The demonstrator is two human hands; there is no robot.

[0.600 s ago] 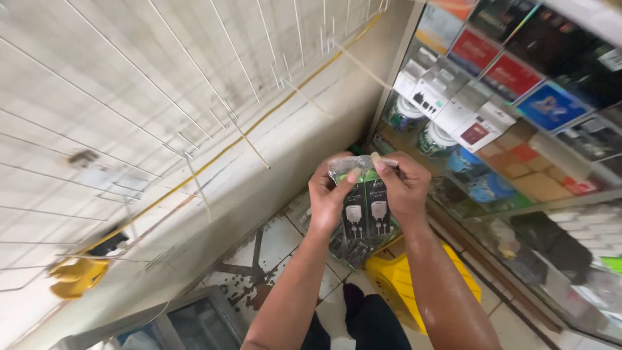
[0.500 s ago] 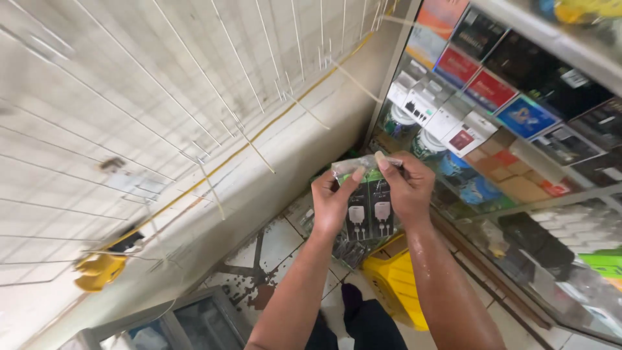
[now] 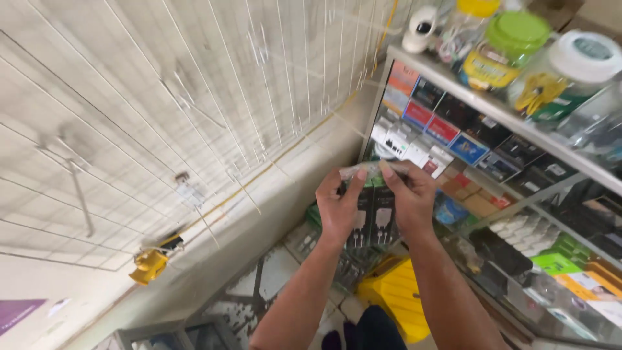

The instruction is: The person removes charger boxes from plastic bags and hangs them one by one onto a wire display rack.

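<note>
Both my hands hold up a bunch of clear plastic packets with black cards and white charger plugs (image 3: 374,219) in front of me. My left hand (image 3: 341,209) grips the packets' left side, thumb near the top. The fingers of my right hand (image 3: 409,198) pinch the packets' top edge on the right. A white wire grid panel (image 3: 162,97) with thin hooks covers the wall to the left of my hands.
A glass display case (image 3: 518,194) on the right holds several coloured boxes. Jars with green and white lids (image 3: 518,45) stand on its top shelf next to a small white camera (image 3: 420,27). A yellow stool (image 3: 392,301) stands on the tiled floor below. A yellow tag (image 3: 149,264) hangs on the left.
My view has tilted up and to the right, bringing the top shelf and jars into sight. My hands have lifted the packets higher, closer to the display case.
</note>
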